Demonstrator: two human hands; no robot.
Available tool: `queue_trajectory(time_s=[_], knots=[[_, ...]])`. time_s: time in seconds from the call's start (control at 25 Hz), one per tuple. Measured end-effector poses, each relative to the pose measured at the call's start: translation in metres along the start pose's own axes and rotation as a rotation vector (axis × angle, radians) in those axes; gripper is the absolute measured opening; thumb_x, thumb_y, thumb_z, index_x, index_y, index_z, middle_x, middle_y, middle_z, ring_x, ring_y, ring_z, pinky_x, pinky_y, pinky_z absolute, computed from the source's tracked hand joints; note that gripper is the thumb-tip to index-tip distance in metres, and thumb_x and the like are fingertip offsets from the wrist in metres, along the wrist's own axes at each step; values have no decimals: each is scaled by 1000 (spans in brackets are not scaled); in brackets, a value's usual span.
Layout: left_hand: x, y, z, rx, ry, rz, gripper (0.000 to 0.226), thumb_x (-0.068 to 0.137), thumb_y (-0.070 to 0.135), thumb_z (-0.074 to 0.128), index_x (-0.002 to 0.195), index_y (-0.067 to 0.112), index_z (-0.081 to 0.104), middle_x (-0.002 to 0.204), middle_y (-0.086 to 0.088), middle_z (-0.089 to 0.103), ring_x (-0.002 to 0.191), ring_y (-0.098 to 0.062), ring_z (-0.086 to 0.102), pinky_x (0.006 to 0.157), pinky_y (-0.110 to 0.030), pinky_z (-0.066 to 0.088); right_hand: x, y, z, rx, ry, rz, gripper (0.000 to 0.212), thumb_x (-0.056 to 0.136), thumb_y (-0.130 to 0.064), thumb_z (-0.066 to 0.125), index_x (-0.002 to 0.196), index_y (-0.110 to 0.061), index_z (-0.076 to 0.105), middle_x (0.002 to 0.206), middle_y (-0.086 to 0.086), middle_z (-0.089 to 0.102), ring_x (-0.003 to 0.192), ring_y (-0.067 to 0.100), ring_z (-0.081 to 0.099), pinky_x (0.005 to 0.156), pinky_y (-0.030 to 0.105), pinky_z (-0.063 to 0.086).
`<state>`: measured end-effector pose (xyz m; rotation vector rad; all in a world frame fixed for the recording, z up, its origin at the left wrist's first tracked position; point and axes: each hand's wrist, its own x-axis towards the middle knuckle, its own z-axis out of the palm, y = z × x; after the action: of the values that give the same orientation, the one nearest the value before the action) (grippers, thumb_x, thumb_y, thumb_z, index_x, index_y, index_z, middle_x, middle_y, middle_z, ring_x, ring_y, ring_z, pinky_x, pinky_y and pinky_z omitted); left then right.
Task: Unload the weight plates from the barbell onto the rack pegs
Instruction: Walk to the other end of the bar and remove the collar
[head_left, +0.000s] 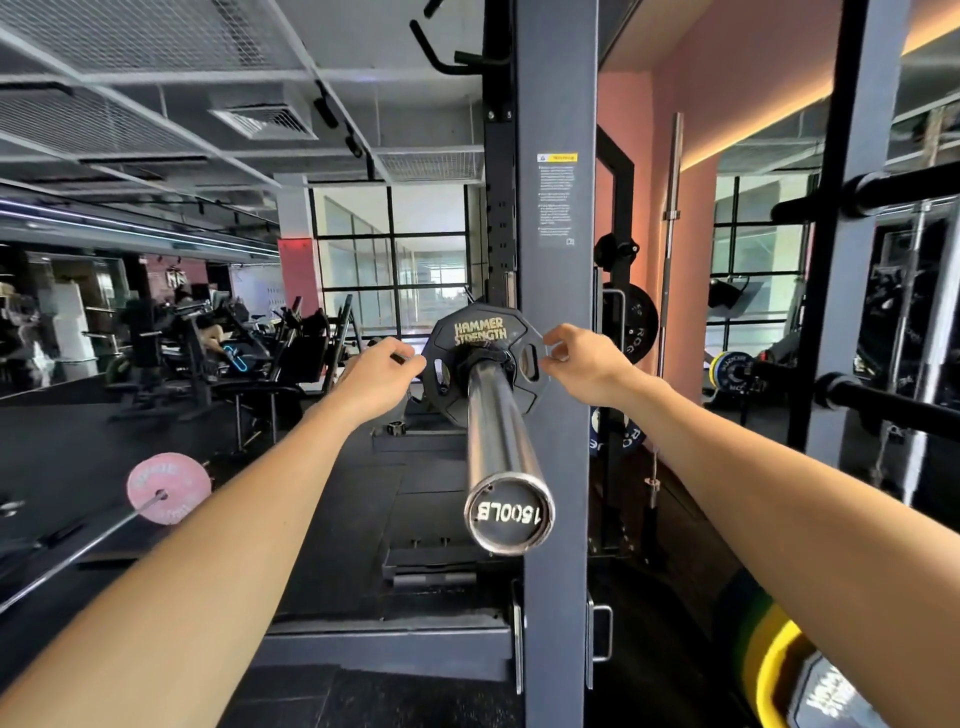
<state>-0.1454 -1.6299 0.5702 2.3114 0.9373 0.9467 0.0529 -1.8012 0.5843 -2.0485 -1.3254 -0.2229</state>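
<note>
weight plate (480, 332) on the barbell sleeve (496, 431) is gripped at both edges by curled fingers of left hand (376, 374) and right hand (584, 361).

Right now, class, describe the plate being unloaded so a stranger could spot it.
Find the chrome barbell sleeve pointing at the camera. Far along it sits a black plate between both hands. Unlike the pink plate, it reads HAMMER STRENGTH in gold.

Barbell sleeve (498, 441) runs toward camera, in front of rack upright (556, 312). One weight plate (480, 358) sits on sleeve at its far end. Left hand (379, 374) at plate's left edge, right hand (584, 361) at right edge. Second barbell with plate (169, 487) lies on floor, far left. Stored plates (636, 325) behind upright, right side.
</note>
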Motion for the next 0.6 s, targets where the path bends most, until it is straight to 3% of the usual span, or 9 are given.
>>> queue_trajectory(time_s=[0.2,0.36,0.52,0.6], knots=[[28,0,28,-21,-15,16,22,100,40,45,114,30,58,103,5,58,98,-16,55,83,-30,40,35,11,17,-10,-77,-42,35,95,-23,51,128,-12,52,111,10,65,88,26,59,77,33,51],[48,-4,50,-71,-66,43,16,99,41,47,106,33,59,106,-1,67,95,-19,66,79,-33,50,48,11,37,12,-153,-69,42,95,-22,52,137,-13,48,124,10,62,109,27,58,83,25,42],[55,3,64,-186,-35,51,23,100,33,48,106,17,63,95,-8,68,74,-16,70,77,-38,58,47,7,53,70,-116,-89,39,94,-8,44,131,-15,53,124,8,63,113,31,58,84,26,42],[61,5,67,-182,12,70,27,99,30,51,104,9,67,98,-13,70,80,-21,69,82,-39,58,44,7,57,80,-77,-64,42,92,-4,40,130,-16,53,121,7,65,109,32,59,81,25,41]])
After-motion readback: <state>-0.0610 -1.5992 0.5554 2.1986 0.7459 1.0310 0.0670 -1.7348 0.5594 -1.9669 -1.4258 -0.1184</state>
